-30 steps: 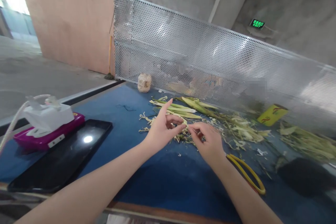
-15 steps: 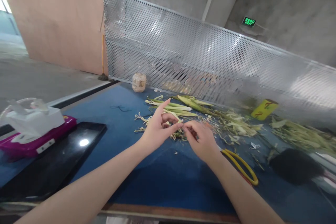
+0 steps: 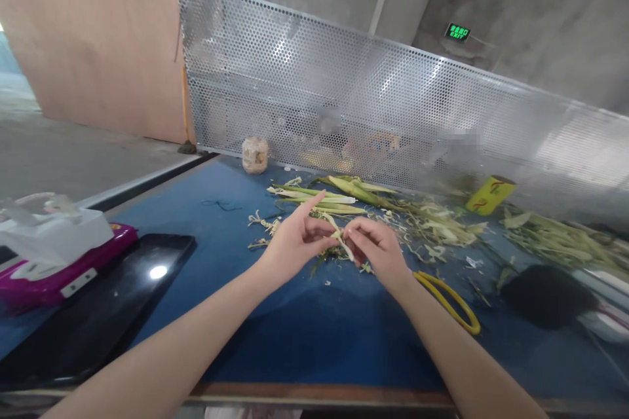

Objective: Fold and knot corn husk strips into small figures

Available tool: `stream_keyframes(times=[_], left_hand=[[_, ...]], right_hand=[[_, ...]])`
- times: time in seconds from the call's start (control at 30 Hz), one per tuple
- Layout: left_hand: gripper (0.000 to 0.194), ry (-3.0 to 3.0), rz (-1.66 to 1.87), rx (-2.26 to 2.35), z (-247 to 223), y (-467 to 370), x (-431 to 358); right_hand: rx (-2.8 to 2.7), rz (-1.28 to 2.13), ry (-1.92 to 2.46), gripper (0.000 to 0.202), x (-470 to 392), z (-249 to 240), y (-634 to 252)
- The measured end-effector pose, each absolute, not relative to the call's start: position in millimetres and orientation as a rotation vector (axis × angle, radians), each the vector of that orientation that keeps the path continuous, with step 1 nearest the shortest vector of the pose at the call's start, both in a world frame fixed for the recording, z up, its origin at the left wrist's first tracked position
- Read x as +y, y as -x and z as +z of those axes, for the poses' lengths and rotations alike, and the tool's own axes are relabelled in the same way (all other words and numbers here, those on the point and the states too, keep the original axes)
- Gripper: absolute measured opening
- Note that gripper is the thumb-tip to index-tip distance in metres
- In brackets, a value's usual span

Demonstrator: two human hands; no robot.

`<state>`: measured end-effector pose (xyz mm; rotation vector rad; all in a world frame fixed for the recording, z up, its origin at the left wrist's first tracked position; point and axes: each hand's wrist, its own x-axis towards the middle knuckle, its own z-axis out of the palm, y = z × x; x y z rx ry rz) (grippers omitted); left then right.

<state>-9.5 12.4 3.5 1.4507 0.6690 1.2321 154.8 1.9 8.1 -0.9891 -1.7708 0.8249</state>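
Observation:
A pale green strip of plant leaf, perhaps corn husk [image 3: 346,247], runs slantwise between my hands above the table. My left hand [image 3: 292,245] pinches it between thumb and fingers, with the index finger stretched up and away. The fingers of my right hand [image 3: 377,250] are curled together at the strip's other side; its fingertips partly hide what they grip. Behind my hands lie long green and whitish husk leaves [image 3: 344,200] and several thin curled scraps [image 3: 263,222]. Yellow-handled scissors [image 3: 455,301] lie beside my right forearm, their blades hidden.
A black tablet [image 3: 108,301] and a magenta box with white plugs [image 3: 69,268] lie at left. A wrapped jar [image 3: 255,156] stands near the perforated metal screen [image 3: 314,78]. To the right are a yellow can [image 3: 490,195], dried husks [image 3: 565,242] and a dark round object [image 3: 548,296].
The pale strip now shows stretched between both hands, where before my fingertips met over it. My right hand has turned slightly. The whole view has shifted a little.

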Motion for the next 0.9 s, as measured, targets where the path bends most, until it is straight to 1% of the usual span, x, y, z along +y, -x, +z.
stream_keyframes(times=[0.13, 0.23, 0.33, 0.43, 0.53, 0.6, 0.67, 0.9], left_hand=[[0.079, -1.525, 1.232, 0.719, 2.2, 8.7, 11.4], [0.072, -1.604, 1.230, 0.727, 0.1, 9.5, 11.1], [0.064, -1.849, 1.222, 0.849, -0.9, 12.3, 9.7], [0.061, -2.090, 1.191, 0.986, 0.3, 15.1, 7.6], [0.056, -2.216, 1.153, 1.016, 1.9, 16.2, 6.2], [0.057, -2.238, 1.144, 1.012, 2.6, 16.1, 5.6], [0.062, -2.224, 1.165, 0.996, 3.0, 15.9, 5.0], [0.069, -2.143, 1.331, 0.932, 3.1, 13.2, 0.8]], right_hand=[[-1.696, 0.906, 1.013, 0.029, 5.7, 10.4, -154.1], [-1.771, 0.932, 1.071, 0.027, 5.6, 9.2, -152.4], [-1.823, 0.932, 1.063, 0.026, 4.3, 7.7, -151.8], [-1.824, 0.932, 1.045, 0.024, 4.2, 7.2, -152.4], [-1.798, 0.925, 1.045, 0.020, 5.5, 7.1, -152.8], [-1.737, 0.905, 1.041, 0.021, 6.3, 6.9, -152.3], [-1.638, 0.913, 1.022, 0.022, 6.8, 6.3, -151.0], [-1.288, 1.177, 0.813, 0.023, 8.9, 2.6, -144.7]])
